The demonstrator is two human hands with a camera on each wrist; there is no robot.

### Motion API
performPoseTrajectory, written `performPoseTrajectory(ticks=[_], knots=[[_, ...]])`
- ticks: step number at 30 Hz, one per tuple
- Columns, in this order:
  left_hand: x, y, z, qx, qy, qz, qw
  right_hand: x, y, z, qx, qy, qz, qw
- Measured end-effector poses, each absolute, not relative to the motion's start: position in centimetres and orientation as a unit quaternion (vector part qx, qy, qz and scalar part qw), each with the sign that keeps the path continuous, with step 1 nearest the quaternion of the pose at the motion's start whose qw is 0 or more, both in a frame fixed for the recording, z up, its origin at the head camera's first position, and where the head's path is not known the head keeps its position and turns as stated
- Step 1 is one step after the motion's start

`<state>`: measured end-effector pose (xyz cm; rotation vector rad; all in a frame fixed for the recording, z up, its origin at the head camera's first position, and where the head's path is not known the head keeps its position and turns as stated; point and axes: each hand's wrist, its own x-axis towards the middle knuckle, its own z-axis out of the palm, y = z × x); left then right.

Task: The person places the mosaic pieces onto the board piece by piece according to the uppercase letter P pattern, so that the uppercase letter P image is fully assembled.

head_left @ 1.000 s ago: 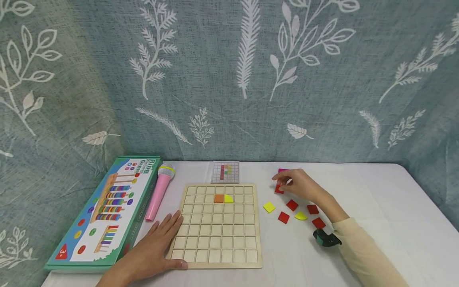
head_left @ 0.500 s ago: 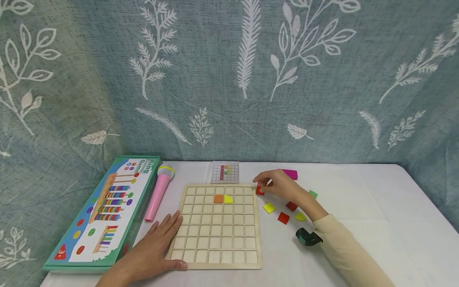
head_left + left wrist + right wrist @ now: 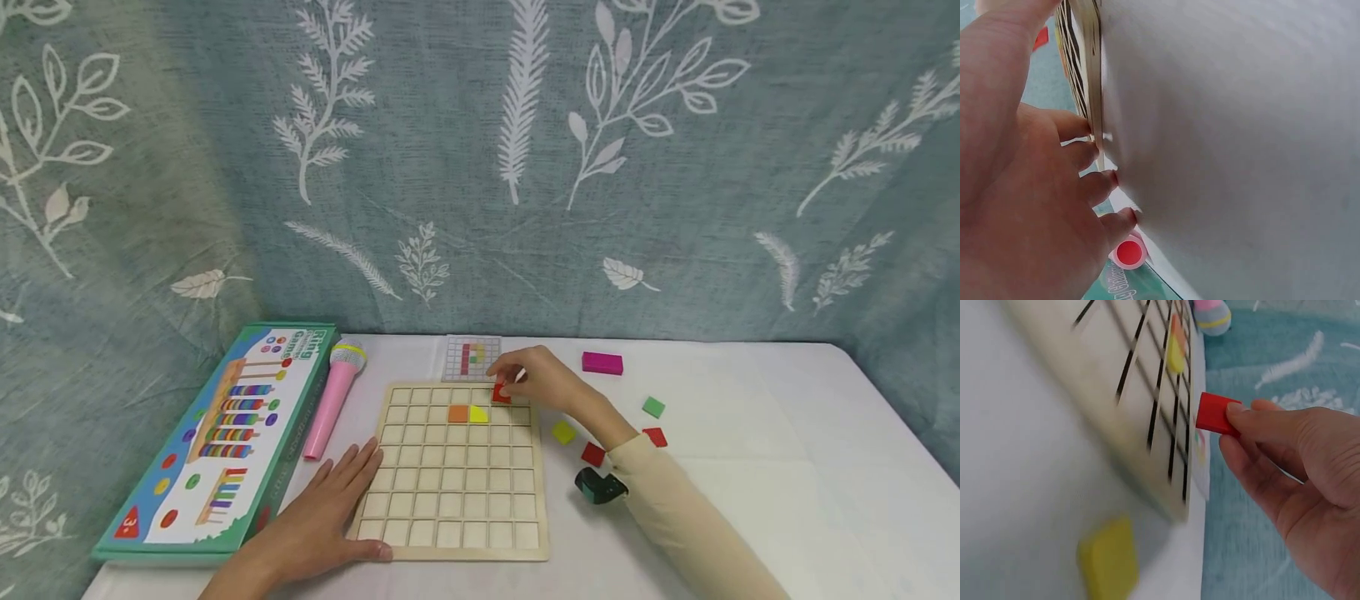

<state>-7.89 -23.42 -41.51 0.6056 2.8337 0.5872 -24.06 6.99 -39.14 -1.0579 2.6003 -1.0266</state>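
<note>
My right hand [image 3: 543,382] pinches a red square tile [image 3: 1211,412] between thumb and fingers, over the far right part of the wooden grid board [image 3: 450,481]. In the right wrist view the tile is just above the board's surface. An orange square tile [image 3: 458,413] and a yellow quarter-circle tile [image 3: 477,414] lie side by side in cells of the second row from the back. My left hand [image 3: 318,521] lies with fingers extended at the board's left edge, fingertips and thumb touching it. Behind the board lies a small printed grid card [image 3: 461,372].
On the left are a green game box [image 3: 217,450] and a pink toy microphone [image 3: 335,408]. Right of the board lie a yellow tile [image 3: 564,432], red tiles [image 3: 593,454], a green tile [image 3: 653,407] and a magenta block [image 3: 602,363]. My right sleeve covers part of that area.
My right hand has carried the red tile leftward from the back right of the table to above the board, uncovering the magenta block and green tile. My left hand stays in place.
</note>
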Motion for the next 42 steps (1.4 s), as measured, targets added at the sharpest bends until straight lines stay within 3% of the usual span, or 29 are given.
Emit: performPoseTrajectory(ticks=[16, 42], knots=[[-7.5, -23.5, -41.8, 0.203, 0.949, 0.218, 0.101, -23.8, -0.6, -39.2, -0.398, 0.842, -0.346, 0.114], [-7.5, -23.4, -41.6, 0.209, 0.952, 0.206, 0.086, -23.2, -1.4, -40.7, -0.377, 0.854, -0.343, 0.106]])
